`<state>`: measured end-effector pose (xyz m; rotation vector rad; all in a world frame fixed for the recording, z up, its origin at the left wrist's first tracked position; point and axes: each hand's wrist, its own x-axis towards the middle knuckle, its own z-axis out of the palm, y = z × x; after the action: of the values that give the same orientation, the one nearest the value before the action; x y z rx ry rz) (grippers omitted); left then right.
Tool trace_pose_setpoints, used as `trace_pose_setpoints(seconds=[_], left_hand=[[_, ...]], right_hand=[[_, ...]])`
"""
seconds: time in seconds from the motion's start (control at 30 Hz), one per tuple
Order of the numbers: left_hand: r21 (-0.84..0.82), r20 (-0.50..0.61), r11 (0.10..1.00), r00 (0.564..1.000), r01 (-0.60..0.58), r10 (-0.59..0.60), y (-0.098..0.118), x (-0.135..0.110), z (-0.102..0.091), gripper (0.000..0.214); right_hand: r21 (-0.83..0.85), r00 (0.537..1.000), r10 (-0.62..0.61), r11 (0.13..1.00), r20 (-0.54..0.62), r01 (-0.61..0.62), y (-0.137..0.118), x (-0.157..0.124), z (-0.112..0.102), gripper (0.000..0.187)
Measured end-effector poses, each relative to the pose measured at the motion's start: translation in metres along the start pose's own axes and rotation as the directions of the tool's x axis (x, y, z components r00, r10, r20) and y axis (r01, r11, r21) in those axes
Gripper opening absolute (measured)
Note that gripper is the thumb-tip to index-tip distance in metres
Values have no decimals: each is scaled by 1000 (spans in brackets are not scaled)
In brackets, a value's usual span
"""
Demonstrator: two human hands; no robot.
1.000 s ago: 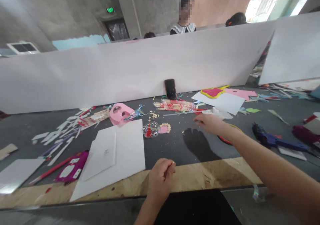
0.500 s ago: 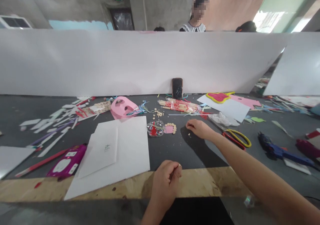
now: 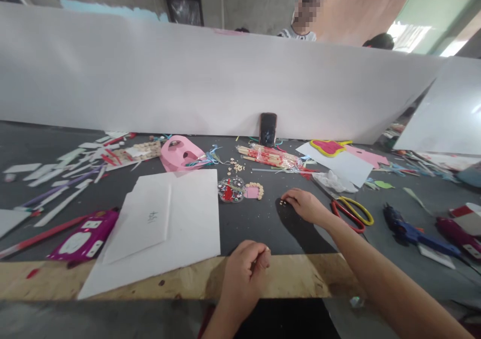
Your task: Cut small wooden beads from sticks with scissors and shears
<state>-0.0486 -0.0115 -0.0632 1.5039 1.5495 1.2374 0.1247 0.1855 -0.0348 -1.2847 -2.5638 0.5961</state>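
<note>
My right hand (image 3: 305,204) rests low over the black tabletop with its fingers pinched together. Right by its fingertips lie several tiny pale pieces (image 3: 282,202). Whatever those fingers hold, if anything, is too small to make out. At the table's front edge my left hand (image 3: 246,269) is curled closed, with a pale speck at its fingertips. Between the hands and farther back is a small pink card (image 3: 252,192) with pale beads around its upper and right sides. It touches a clear round case (image 3: 230,190) of gems. A scatter of pale beads (image 3: 237,166) lies behind them.
White boards (image 3: 193,218) lie left, beside a purple box (image 3: 85,236). A pink mask (image 3: 180,153), wrapped sticks (image 3: 270,157) and an upright phone (image 3: 268,129) stand farther back. Scissors (image 3: 353,213) and a blue glue gun (image 3: 417,236) lie right. A person (image 3: 298,32) is beyond the white partition (image 3: 169,78).
The view has tilted down and shifted slightly. More tiny pieces now show beneath my right fingertips, which have lowered to the tabletop. My left hand stays closed at the edge.
</note>
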Motion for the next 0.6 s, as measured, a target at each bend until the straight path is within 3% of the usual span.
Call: trace_pose_setpoints(seconds=[0.13, 0.23, 0.43, 0.47, 0.53, 0.6], left_hand=[[-2, 1, 1000, 1000, 9, -9, 0, 0, -1, 25], [5, 0, 1000, 1000, 4, -4, -1, -1, -1, 25], [-4, -15, 1000, 999, -30, 30, -6, -4, 1, 21], [1, -24, 998, 998, -57, 57, -8, -5, 1, 19], [36, -60, 989, 988, -143, 145, -12, -6, 0, 17], [118, -111, 965, 962, -235, 248, -12, -5, -2, 15]], right_hand=[[145, 986, 89, 987, -142, -68, 0, -20, -5, 24], [293, 943, 202, 948, -263, -121, -1, -54, -8, 29], [610, 756, 484, 779, -439, -144, 3, -142, -11, 31], [682, 730, 525, 723, -437, -112, 2, -152, -12, 37], [881, 717, 596, 470, -361, 52, -1, -166, -14, 48], [968, 779, 577, 196, -244, 157, -5, -171, -17, 53]])
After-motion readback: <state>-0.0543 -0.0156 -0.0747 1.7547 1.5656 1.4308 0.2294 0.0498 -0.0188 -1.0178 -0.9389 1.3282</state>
